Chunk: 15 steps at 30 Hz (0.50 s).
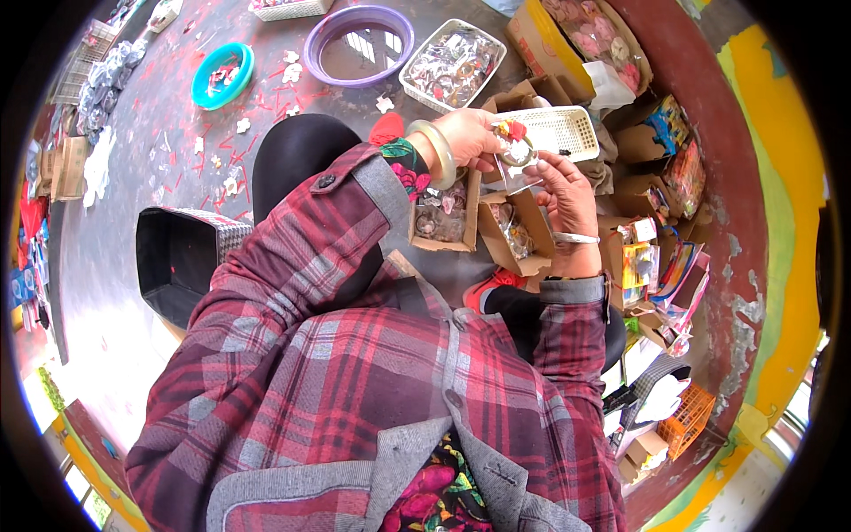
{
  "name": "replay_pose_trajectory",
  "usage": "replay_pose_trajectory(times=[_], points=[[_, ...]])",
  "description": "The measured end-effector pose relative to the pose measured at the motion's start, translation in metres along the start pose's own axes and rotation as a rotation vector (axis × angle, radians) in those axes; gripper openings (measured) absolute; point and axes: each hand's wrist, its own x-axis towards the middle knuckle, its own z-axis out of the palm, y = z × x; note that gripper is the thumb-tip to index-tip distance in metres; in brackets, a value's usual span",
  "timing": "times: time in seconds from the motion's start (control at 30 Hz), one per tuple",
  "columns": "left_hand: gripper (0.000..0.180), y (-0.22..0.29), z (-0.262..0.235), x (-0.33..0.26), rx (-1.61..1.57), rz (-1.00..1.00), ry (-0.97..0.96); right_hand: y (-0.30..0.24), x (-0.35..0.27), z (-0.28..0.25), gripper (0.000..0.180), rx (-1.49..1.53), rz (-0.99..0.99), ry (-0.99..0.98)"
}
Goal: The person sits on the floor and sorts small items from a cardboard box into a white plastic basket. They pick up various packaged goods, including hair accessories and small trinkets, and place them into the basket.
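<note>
Both hands meet at about one o'clock from the picture's centre: the left hand (468, 135) has its grip pinching a small ring-shaped trinket (516, 149) with a red flower. The right hand (567, 197), at the trinket's five o'clock, has its grip pressed onto a clear wrapper (510, 176) hanging under it, above two open cardboard boxes (483, 222) on the floor.

A small ring (517, 151) with a clear, shiny look is held up between both hands, roughly level with the chest and above two open cardboard boxes. A red flower-like ornament (514, 130) sits on its upper edge, touching the ring. A thin clear wrapper (512, 177) hangs from the ring's lower side, crumpled and see-through. The ring stands nearly upright, its opening facing the camera. Finer detail is too small to tell.
</note>
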Motion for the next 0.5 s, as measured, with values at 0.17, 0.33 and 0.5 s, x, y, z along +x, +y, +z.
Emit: replay_pose_trajectory(times=[0.17, 0.33, 0.5], points=[[0.024, 0.000, -0.001, -0.001, 0.106, -0.036, -0.053, 0.005, 0.000, -0.006, 0.015, 0.012, 0.055, 0.007], [0.021, 0.011, -0.008, -0.004, 0.022, 0.145, 0.321, 0.009, 0.002, -0.006, 0.012, 0.010, 0.060, 0.044], [0.020, 0.033, -0.026, -0.013, -0.229, 0.453, 0.403, 0.062, 0.014, -0.005, 0.010, -0.260, 0.139, 0.006]])
